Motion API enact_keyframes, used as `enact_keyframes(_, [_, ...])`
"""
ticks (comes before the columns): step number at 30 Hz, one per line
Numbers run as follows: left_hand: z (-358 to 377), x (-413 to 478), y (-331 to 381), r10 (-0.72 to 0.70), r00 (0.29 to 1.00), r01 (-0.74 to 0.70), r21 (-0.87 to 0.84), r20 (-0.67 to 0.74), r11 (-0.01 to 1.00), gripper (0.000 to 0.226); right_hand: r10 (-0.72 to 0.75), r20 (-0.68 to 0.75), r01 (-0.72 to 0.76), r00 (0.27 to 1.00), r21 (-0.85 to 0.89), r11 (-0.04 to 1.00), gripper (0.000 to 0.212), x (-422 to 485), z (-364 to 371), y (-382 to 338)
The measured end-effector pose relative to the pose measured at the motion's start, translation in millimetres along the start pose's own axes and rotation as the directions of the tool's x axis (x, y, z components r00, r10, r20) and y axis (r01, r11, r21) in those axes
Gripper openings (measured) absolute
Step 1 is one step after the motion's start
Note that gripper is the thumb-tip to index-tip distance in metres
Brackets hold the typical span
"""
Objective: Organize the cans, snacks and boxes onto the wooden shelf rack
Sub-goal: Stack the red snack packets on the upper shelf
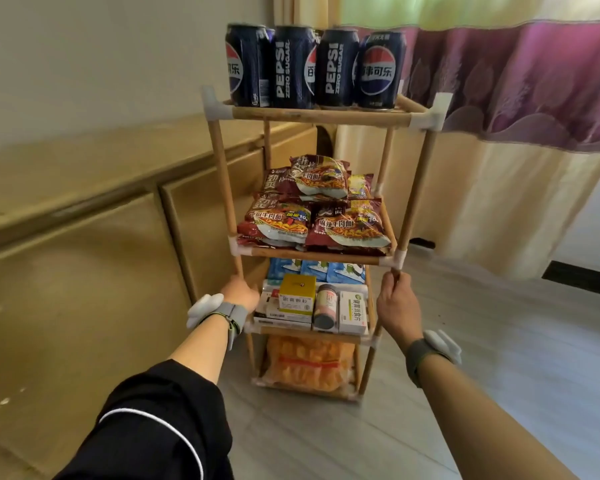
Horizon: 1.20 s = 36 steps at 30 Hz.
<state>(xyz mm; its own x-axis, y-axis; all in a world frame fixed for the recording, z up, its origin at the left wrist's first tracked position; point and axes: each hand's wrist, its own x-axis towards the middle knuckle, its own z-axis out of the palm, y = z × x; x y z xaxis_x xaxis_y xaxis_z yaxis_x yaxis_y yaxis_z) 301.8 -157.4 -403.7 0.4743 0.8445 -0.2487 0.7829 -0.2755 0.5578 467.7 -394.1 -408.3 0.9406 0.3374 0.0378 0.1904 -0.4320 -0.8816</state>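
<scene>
We are gripping the wooden shelf rack (321,116) with both hands: our left hand (240,292) is wrapping around the front left post just below the second tier, and our right hand (397,303) is closing its fingers around the front right post at the same height. Both wrists are wearing grey bands with white pieces attached.

Between our hands, on the third tier, medicine boxes (297,299) and a small bottle lying on its side (327,305) are sitting along the front edge, with blue packets (317,270) standing behind them. Instant noodle packets (312,209) are piling across the second tier. Pepsi cans (314,66) are standing upright in a row on the top tier. An orange snack bag (309,363) is filling the bottom tier. The rack is standing on the grey floor (482,341), beside a low wooden cabinet (84,237) and a curtain (516,116).
</scene>
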Motion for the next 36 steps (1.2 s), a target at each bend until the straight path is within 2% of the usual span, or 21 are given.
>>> enact_keyframes(4, [5,12,-7,-0.032,0.999,0.023,-0.208,-0.038,0.978,0.044,-0.012,-0.082,0.007,0.997,-0.058,0.998,0.03,1,8,-3])
enact_keyframes(6, [2,25,-12,-0.04,0.996,0.015,-0.276,-0.085,0.961,0.041,-0.014,-0.121,-0.001,0.993,-0.119,0.993,0.032,2,14,-4])
enact_keyframes(10, [-3,29,-18,0.007,0.987,-0.033,-0.16,-0.161,0.987,0.033,-0.023,-0.148,-0.01,0.989,-0.222,0.975,0.035,-1,18,-5])
enact_keyframes(15, [-12,33,-20,-0.009,0.983,-0.018,-0.148,-0.182,0.989,0.031,-0.032,-0.15,-0.004,0.988,-0.238,0.971,0.035,-13,23,-9])
enact_keyframes(17, [-22,29,-16,-0.028,0.99,0.016,-0.091,-0.141,0.996,0.031,-0.041,-0.143,0.003,0.989,-0.252,0.968,0.033,-23,26,-13])
enact_keyframes(19, [-29,24,-15,-0.031,0.997,0.03,-0.023,-0.067,0.999,0.042,-0.044,-0.128,0.01,0.991,-0.257,0.966,0.031,-34,29,-17])
enact_keyframes(21, [-30,23,-18,-0.023,1.0,0.023,-0.024,-0.007,0.999,0.05,-0.052,-0.127,0.017,0.99,-0.261,0.965,0.03,-40,33,-19])
enact_keyframes(24, [-32,14,-23,-0.016,1.0,0.014,-0.132,-0.013,0.991,0.054,-0.071,-0.121,0.032,0.99,-0.295,0.955,0.03,-50,36,-22])
enact_keyframes(27, [-36,1,-14,-0.048,0.993,0.006,-0.358,-0.11,0.934,0.059,-0.082,-0.105,0.048,0.991,-0.294,0.955,0.03,-56,38,-25])
enact_keyframes(30, [-40,-25,1,0.0,0.976,-0.109,-0.492,-0.216,0.864,0.058,-0.089,-0.087,0.06,0.992,-0.293,0.954,0.031,-64,40,-29])
enact_keyframes(32, [-36,-42,11,0.073,0.982,-0.155,-0.52,-0.175,0.84,0.062,-0.096,-0.071,0.071,0.993,-0.293,0.954,0.031,-70,39,-30])
enact_keyframes(34, [-29,-56,17,0.106,0.991,-0.132,-0.523,-0.078,0.842,0.069,-0.091,-0.057,0.07,0.994,-0.292,0.954,0.031,-77,38,-31])
enact_keyframes(36, [-24,-58,21,0.133,0.99,-0.141,-0.531,-0.054,0.836,0.073,-0.087,-0.039,0.073,0.995,-0.281,0.957,0.031,-81,38,-34])
